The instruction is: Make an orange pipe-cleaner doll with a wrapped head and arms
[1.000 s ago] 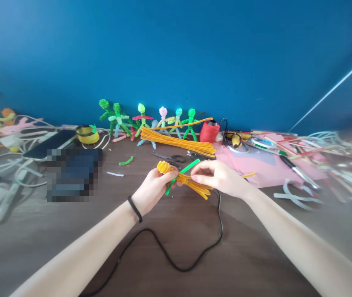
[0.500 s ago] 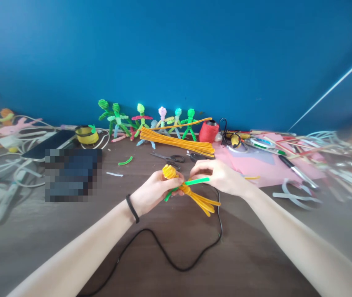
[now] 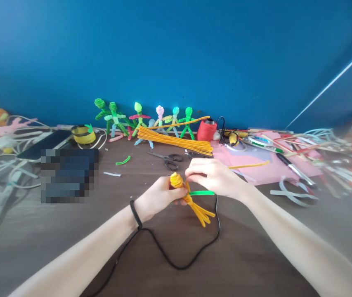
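Note:
My left hand (image 3: 160, 194) is closed around an orange-yellow pipe cleaner figure (image 3: 176, 180) with a coiled head and several loose strands (image 3: 203, 212) fanning out at its lower end. Across its body runs a green pipe cleaner (image 3: 203, 192), whose straight end sticks out to the right under my other hand. My right hand (image 3: 205, 175) pinches a yellow pipe cleaner (image 3: 250, 165) beside the figure. One stretch of it rises from the body to my fingertips, and a long tail seems to emerge behind the hand. My palm hides the part between.
Scissors (image 3: 168, 159) and a bundle of yellow pipe cleaners (image 3: 176, 140) lie beyond my hands. Several pipe cleaner figures (image 3: 188, 121) lean along the blue wall. Pink paper (image 3: 244, 165) is right, a pixelated dark object (image 3: 70, 175) left. A black cable (image 3: 176, 266) curves nearer me.
My right hand has let go of the green pipe cleaner's end and now pinches a yellow pipe cleaner nearer the figure. The figure has shifted slightly right and down with my left hand.

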{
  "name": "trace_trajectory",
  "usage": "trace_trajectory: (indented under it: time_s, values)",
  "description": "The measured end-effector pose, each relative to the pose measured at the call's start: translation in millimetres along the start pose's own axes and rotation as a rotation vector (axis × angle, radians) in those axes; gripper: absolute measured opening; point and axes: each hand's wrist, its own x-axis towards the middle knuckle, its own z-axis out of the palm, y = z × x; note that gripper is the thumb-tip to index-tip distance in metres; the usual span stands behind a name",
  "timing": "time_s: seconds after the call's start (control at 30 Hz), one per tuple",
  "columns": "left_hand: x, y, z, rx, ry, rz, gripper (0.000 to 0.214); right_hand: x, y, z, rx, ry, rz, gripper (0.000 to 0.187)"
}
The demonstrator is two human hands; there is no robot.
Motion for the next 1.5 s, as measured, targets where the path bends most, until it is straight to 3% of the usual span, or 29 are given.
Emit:
trace_trajectory:
  time_s: [0.33, 0.67, 0.93, 1.2, 1.5]
  values:
    - [3.3, -7.5, 4.3, 0.016, 0.120, -0.017, 0.007, -1.9, -10.7, 0.8, -0.276, 0.052, -0.163, 0.023]
    - [8.1, -12.4, 4.3, -0.252, 0.281, 0.081, 0.008, -3.5, -18.8, 10.7, -0.388, 0.175, -0.180, 0.026]
    - [13.7, -16.1, -11.4, -0.484, 0.273, 0.059, 0.008, -2.4, -7.2, 17.4, -0.133, 0.261, -0.080, 0.019]
    - [16.5, -19.3, -19.7, -0.530, 0.223, 0.145, 0.007, 0.2, -4.5, 15.8, 0.156, 0.232, 0.017, 0.015]
    - [12.9, -12.0, -14.9, -0.511, 0.208, 0.111, 0.010, 0.3, -7.6, 12.7, 0.198, 0.229, 0.070, 0.021]
